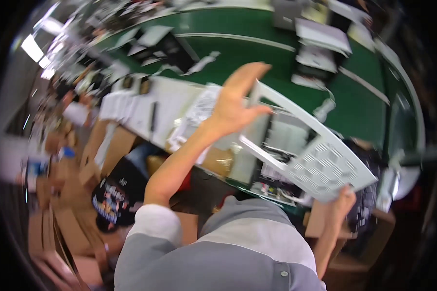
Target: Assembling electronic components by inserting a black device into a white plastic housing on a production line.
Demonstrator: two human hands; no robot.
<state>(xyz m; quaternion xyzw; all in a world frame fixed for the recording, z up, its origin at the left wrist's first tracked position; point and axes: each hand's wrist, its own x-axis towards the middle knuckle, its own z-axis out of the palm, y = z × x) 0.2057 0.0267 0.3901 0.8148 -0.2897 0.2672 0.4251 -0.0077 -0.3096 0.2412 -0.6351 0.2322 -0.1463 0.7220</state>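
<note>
Panel (pixel 331 167): white, unmounted
Unit (pixel 273 192): beneath, uncovered
Left hand (pixel 232 107): spread, hold unclear
Right hand (pixel 344 202): grasping panel edge

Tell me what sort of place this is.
Probably a factory assembly area: a long green work surface bearing white-topped black devices, brown cardboard boxes at left, and a white slotted panel.

White flat panel (pixel 326 138), checkered vents (pixel 327 169): three o'clock. Long green worktop (pixel 247 54): one o'clock. Grey-and-white banded fabric shirt (pixel 223 262): six o'clock.
</note>
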